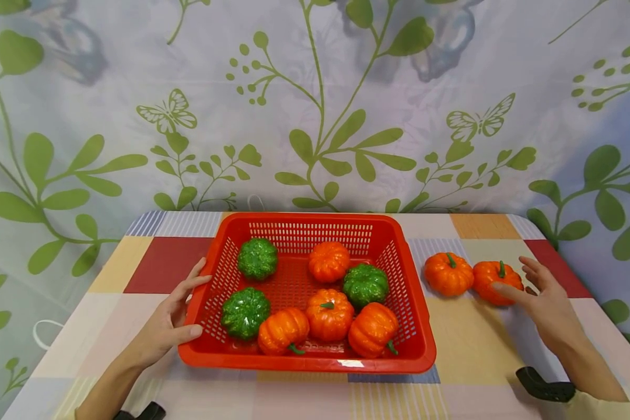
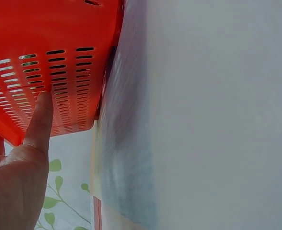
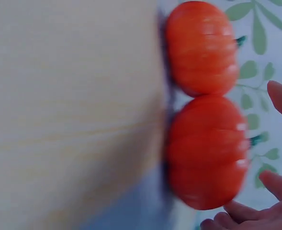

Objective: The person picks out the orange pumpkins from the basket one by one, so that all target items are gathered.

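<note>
A red plastic basket [image 1: 307, 363] with slotted walls sits mid-table. Inside are several small orange pumpkins [image 1: 329, 315] and 3 green ones [image 1: 257, 258]. My left hand [image 1: 163, 324] is at the basket's left side, one straight finger against the slotted wall [image 2: 66, 67] in the left wrist view. On the cloth to the right stand two orange pumpkins, a left one [image 1: 448, 274] and a right one [image 1: 497, 282], side by side with green stems up. My right hand [image 1: 548, 306] reaches around the right one, thumb overlapping its front, fingers spread; in the right wrist view that pumpkin [image 3: 208, 153] shows beside the fingertips.
A checked patchwork cloth [image 1: 472, 344] covers the table. Behind its far edge hangs a pale curtain [image 1: 205, 70] with green leaves and butterflies. Dark straps [image 1: 545, 386] sit on the wrists.
</note>
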Tool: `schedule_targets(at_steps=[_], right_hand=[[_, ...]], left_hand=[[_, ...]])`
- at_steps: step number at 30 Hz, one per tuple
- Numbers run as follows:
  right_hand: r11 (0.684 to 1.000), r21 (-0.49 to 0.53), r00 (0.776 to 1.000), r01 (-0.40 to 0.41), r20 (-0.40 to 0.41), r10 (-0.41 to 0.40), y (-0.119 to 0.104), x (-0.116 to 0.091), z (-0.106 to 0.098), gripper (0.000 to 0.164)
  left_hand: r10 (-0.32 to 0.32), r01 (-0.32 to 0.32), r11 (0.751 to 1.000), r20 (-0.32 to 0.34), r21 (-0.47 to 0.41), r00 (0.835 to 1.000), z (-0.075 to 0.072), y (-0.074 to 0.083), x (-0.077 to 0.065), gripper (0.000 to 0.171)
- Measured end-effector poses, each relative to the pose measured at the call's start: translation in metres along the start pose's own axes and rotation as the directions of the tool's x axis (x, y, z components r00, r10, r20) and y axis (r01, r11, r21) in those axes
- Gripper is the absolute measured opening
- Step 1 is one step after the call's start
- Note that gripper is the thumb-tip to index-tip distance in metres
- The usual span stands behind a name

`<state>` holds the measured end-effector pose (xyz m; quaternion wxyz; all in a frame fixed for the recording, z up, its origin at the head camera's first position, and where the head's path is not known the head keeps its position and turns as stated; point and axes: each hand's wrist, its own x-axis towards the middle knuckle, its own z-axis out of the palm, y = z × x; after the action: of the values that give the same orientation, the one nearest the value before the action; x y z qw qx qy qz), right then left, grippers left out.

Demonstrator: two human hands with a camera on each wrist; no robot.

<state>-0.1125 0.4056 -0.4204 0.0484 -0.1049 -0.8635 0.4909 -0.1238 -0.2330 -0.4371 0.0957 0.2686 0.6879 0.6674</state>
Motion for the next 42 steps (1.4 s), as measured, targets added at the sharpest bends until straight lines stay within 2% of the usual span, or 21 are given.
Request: schedule_targets(at_steps=[6, 8, 11, 15, 25, 32, 38, 40, 42], right_hand=[[0.996, 0.044, 0.994, 0.082, -0.082, -0.078, -0.027, -0.013, -0.005, 0.073], [0.992, 0.053, 0.990, 0.114, -0.089, -0.109, -0.038, -0.018, -0.004, 0.072], [0.977, 0.124, 0.983, 0.172, -0.081, -0.163, -0.054, -0.025, 0.001, 0.069], [0.949, 0.212, 0.972, 0.233, -0.040, -0.230, -0.072, -0.035, 0.013, 0.070], [0.947, 0.124, 0.938, 0.298, 0.148, -0.314, -0.114, -0.056, 0.051, 0.068], [0.928, 0.161, 0.887, 0.335, 0.277, -0.368, -0.143, -0.066, 0.080, 0.061], [0.920, 0.171, 0.849, 0.354, 0.355, -0.392, -0.158, -0.071, 0.101, 0.058], [0.913, 0.178, 0.829, 0.368, 0.383, -0.408, -0.164, -0.072, 0.108, 0.055], [0.900, 0.199, 0.799, 0.387, 0.415, -0.436, -0.172, -0.072, 0.115, 0.053]], left_hand=[[0.005, -0.005, 1.000, 0.001, 0.004, 1.000, 0.001, 0.002, 0.001, 0.071], [0.014, -0.014, 1.000, 0.002, 0.002, 1.000, 0.001, 0.002, 0.001, 0.071], [0.022, -0.022, 1.000, 0.005, -0.003, 1.000, 0.001, 0.002, 0.001, 0.070], [0.022, -0.022, 1.000, 0.007, -0.003, 1.000, 0.001, 0.000, 0.001, 0.070], [0.020, -0.020, 1.000, 0.005, 0.004, 1.000, 0.001, 0.001, 0.000, 0.070], [0.014, -0.014, 1.000, 0.001, 0.001, 1.000, 0.001, 0.001, 0.002, 0.070], [0.003, -0.003, 1.000, 0.001, -0.012, 1.000, 0.001, -0.002, 0.001, 0.071], [0.007, -0.007, 1.000, 0.003, -0.014, 1.000, 0.000, -0.002, 0.000, 0.071], [0.013, -0.013, 1.000, 0.001, -0.009, 1.000, -0.001, -0.002, -0.001, 0.071]])
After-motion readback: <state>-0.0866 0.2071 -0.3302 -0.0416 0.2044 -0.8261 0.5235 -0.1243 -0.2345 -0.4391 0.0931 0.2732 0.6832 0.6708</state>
